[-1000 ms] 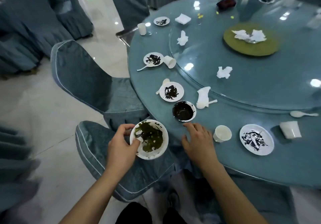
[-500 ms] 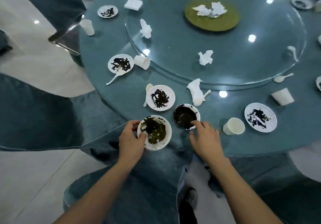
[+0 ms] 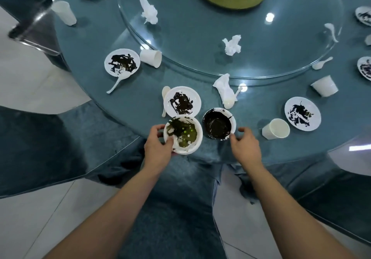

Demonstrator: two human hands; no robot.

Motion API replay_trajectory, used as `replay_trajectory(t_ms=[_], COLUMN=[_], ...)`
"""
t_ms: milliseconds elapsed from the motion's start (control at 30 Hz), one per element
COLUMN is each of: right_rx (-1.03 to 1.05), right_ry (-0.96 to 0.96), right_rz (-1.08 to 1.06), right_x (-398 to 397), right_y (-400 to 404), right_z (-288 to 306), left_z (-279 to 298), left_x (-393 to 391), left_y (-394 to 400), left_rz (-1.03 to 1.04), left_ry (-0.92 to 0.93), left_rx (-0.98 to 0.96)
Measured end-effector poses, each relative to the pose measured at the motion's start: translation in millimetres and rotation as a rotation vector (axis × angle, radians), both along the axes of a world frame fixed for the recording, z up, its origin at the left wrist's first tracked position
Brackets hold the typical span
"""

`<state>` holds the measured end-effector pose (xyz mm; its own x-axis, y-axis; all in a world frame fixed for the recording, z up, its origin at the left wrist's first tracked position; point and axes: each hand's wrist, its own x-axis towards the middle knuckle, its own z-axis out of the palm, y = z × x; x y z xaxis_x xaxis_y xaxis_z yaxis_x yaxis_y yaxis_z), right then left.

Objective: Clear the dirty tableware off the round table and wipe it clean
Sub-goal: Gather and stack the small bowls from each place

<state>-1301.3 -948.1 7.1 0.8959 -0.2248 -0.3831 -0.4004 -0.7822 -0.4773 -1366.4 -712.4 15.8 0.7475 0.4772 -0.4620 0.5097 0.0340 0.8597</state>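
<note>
At the six o'clock edge of the round blue glass-covered tabletop [image 3: 124,102], the left hand [image 3: 158,148] grips a white bowl of green leftovers [image 3: 183,134], thumb hooked over its rim, while the right hand [image 3: 244,148] hovers with loosely curled fingers, holding nothing, beside a white bowl coated in dark sauce [image 3: 218,123]. Crowding them are a sauce-smeared white plate [image 3: 182,101] at twelve o'clock, a tipped white paper cup [image 3: 276,128] at three o'clock and a crumpled white napkin [image 3: 223,89].

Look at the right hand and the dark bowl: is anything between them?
Nothing visible. The right hand lies open at the table edge just right of the dark bowl, fingertips by its rim. The left hand grips the green bowl beside it.
</note>
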Motion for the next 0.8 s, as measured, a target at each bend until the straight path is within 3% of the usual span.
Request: replay_trajectory(t_ms=[267, 467, 567, 667, 800], right_rx=[0.305, 0.517, 0.581, 0.491, 0.173], right_ry=[0.017, -0.248, -0.228, -0.164, -0.157], right_rz=[-0.3, -0.249, -0.086, 0.086, 0.251], right_x=[6, -6, -13, -20, -29], right_y=[3, 25, 48, 68, 79], right_z=[-15, 47, 61, 54, 44], left_z=[-4, -3, -3, -3, -2], left_x=[-14, -15, -13, -12, -11], left_y=[15, 21, 21, 20, 17], left_rz=[-0.052, -0.041, -0.035, -0.012, -0.006], left_ry=[-0.014, 0.008, 0.017, 0.0, -0.011], left_rx=[-0.163, -0.262, -0.287, -0.293, -0.282])
